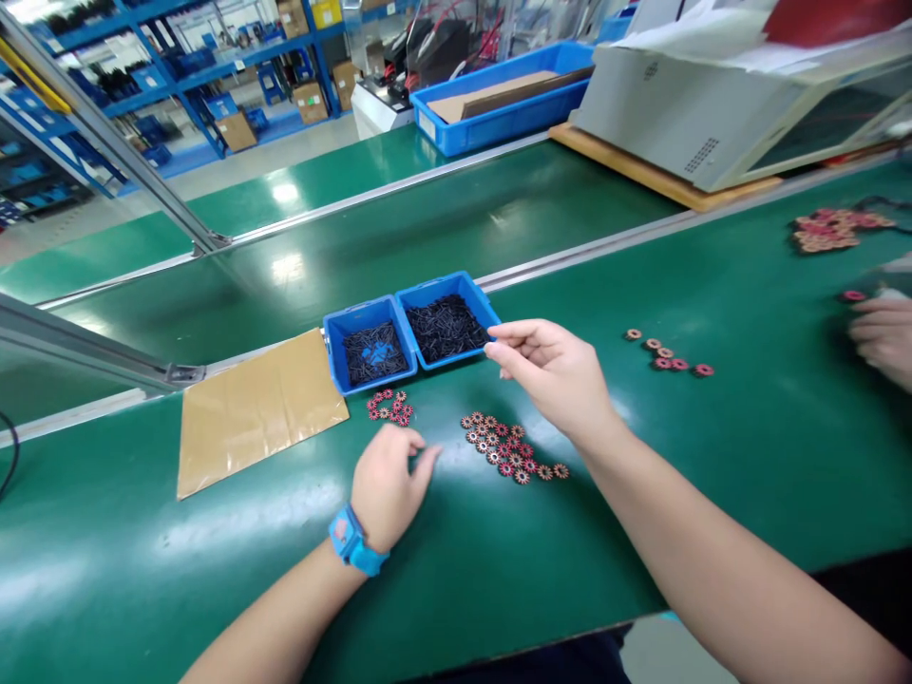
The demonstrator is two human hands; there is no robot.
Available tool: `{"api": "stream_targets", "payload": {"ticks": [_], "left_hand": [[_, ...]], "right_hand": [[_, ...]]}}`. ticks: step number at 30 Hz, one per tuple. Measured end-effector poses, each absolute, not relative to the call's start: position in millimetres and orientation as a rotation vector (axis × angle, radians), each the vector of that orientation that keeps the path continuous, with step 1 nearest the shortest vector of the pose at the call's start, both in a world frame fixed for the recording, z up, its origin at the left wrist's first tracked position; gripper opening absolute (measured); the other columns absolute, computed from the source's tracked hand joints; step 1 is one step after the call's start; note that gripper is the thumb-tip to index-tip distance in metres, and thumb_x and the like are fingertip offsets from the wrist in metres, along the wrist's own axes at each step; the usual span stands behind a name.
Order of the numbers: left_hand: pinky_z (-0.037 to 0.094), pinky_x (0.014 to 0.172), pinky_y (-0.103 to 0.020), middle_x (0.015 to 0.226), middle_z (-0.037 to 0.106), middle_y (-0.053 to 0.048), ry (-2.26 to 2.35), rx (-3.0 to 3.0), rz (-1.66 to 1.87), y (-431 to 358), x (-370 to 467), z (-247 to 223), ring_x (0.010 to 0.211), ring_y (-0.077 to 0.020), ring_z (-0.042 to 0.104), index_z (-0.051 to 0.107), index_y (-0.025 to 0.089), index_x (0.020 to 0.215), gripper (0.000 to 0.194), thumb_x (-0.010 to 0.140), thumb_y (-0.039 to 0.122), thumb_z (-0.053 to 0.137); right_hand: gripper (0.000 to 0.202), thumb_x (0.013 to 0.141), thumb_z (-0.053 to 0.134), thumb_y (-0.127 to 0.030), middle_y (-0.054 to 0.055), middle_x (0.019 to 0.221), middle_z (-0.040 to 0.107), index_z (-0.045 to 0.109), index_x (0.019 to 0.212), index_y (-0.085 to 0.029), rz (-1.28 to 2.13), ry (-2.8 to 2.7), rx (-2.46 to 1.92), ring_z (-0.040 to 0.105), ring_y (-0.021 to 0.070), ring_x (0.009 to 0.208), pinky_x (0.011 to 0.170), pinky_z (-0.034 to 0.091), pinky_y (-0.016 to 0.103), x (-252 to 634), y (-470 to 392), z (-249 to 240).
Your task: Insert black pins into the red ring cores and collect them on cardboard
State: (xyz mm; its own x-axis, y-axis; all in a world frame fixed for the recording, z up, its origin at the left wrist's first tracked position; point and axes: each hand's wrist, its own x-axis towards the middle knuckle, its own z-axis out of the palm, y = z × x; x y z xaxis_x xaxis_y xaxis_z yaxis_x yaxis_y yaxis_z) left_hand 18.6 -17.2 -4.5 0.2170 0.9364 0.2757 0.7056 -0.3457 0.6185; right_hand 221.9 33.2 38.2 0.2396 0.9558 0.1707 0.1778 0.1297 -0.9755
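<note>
My left hand (390, 480), with a blue watch on its wrist, is just below a small group of red and copper-coloured toothed rings (406, 410). Its thumb stands apart from the curled fingers, and nothing shows in it. My right hand (548, 366) is at the right edge of a blue bin (491, 309) of black pins. Its thumb and index finger are pinched; what they hold, if anything, is too small to tell. A second blue bin (330, 347) holds black pins and some blue pieces. Between and below my hands lies a larger group of toothed rings (504, 448).
Flat brown cardboard (260, 408) lies left of the bins. Several loose rings (662, 363) are to the right, near another person's hand (883, 332). A ring pile (830, 231), a grey machine (684, 104) and a large blue tray (456, 141) stand farther back.
</note>
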Motion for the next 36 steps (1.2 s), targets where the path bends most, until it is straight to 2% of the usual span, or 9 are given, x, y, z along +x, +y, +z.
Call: {"api": "stream_targets", "payload": {"ticks": [4, 8, 11, 14, 17, 20, 25, 30, 36], "left_hand": [[0.043, 0.066, -0.028, 0.075, 0.059, -0.006, 1.438, 2.146, 0.651, -17, 45, -6, 0.066, -0.0188, 0.055, 0.064, 0.021, 0.106, 0.026, 0.084, 0.026, 0.051], [0.045, 0.067, -0.029, 0.084, 0.059, -0.009, 1.493, 2.200, 0.383, -2, 64, -1, 0.070, -0.0193, 0.057, 0.059, 0.017, 0.118, 0.035, 0.086, 0.021, 0.045], [0.046, 0.068, -0.030, 0.086, 0.060, -0.010, 1.457, 2.178, 0.363, 2, 67, 1, 0.071, -0.0195, 0.058, 0.063, 0.017, 0.112, 0.032, 0.086, 0.022, 0.046], [0.048, 0.073, -0.031, 0.085, 0.062, -0.008, 1.361, 1.998, 0.635, -4, 60, 3, 0.071, -0.0184, 0.059, 0.069, 0.020, 0.100, 0.024, 0.082, 0.024, 0.053], [0.051, 0.074, -0.032, 0.085, 0.067, -0.008, 1.266, 1.550, 0.829, -15, 47, 7, 0.071, -0.0180, 0.062, 0.071, 0.020, 0.091, 0.019, 0.075, 0.028, 0.064], [0.052, 0.073, -0.034, 0.077, 0.070, -0.007, 1.182, 1.026, 0.800, -18, 34, 11, 0.071, -0.0191, 0.066, 0.071, 0.016, 0.085, 0.025, 0.064, 0.029, 0.075], [0.052, 0.070, -0.033, 0.065, 0.069, -0.001, 0.966, 0.676, 0.828, -13, 27, 10, 0.060, -0.0138, 0.064, 0.071, 0.014, 0.084, 0.029, 0.059, 0.026, 0.079], [0.051, 0.081, -0.035, 0.083, 0.073, -0.007, 0.832, 0.565, 0.867, -14, 28, 9, 0.077, -0.0174, 0.068, 0.072, 0.013, 0.082, 0.023, 0.062, 0.023, 0.077], [0.052, 0.074, -0.033, 0.077, 0.073, -0.005, 0.765, 0.470, 0.905, -16, 28, 10, 0.067, -0.0150, 0.068, 0.070, 0.015, 0.087, 0.026, 0.063, 0.022, 0.077]], "right_hand": [[0.020, 0.070, 0.068, -0.033, 0.001, 0.067, 0.063, 0.064, 0.084, -0.018, 0.852, -1.182, -1.306, 0.055, 0.0104, 0.054, 0.051, 0.048, 0.025, 221, 35, 36], [0.018, 0.072, 0.067, -0.030, 0.001, 0.069, 0.064, 0.064, 0.083, -0.017, 0.860, -1.219, -1.299, 0.055, 0.0102, 0.055, 0.053, 0.048, 0.025, 219, 34, 34], [0.017, 0.072, 0.066, -0.030, 0.001, 0.071, 0.064, 0.064, 0.084, -0.017, 0.856, -1.236, -1.294, 0.056, 0.0104, 0.057, 0.055, 0.048, 0.026, 219, 34, 32], [0.020, 0.071, 0.067, -0.030, 0.001, 0.070, 0.064, 0.065, 0.086, -0.017, 0.885, -1.210, -1.288, 0.056, 0.0101, 0.056, 0.055, 0.048, 0.026, 219, 34, 32], [0.020, 0.070, 0.067, -0.029, 0.000, 0.065, 0.063, 0.066, 0.085, -0.016, 0.975, -1.213, -1.275, 0.055, 0.0097, 0.053, 0.053, 0.048, 0.025, 218, 33, 34], [0.015, 0.070, 0.067, -0.028, -0.001, 0.060, 0.063, 0.067, 0.079, -0.016, 1.074, -1.280, -1.265, 0.055, 0.0102, 0.051, 0.051, 0.046, 0.025, 212, 29, 35], [0.013, 0.069, 0.067, -0.029, 0.000, 0.062, 0.064, 0.066, 0.073, -0.017, 1.192, -1.340, -1.247, 0.054, 0.0095, 0.051, 0.051, 0.045, 0.024, 200, 21, 35], [0.014, 0.068, 0.068, -0.031, 0.001, 0.066, 0.066, 0.066, 0.073, -0.017, 1.255, -1.334, -1.240, 0.054, 0.0096, 0.052, 0.052, 0.046, 0.025, 197, 18, 34], [0.016, 0.067, 0.069, -0.031, 0.002, 0.067, 0.066, 0.066, 0.073, -0.017, 1.327, -1.319, -1.246, 0.055, 0.0092, 0.053, 0.053, 0.047, 0.024, 197, 16, 36]]}}
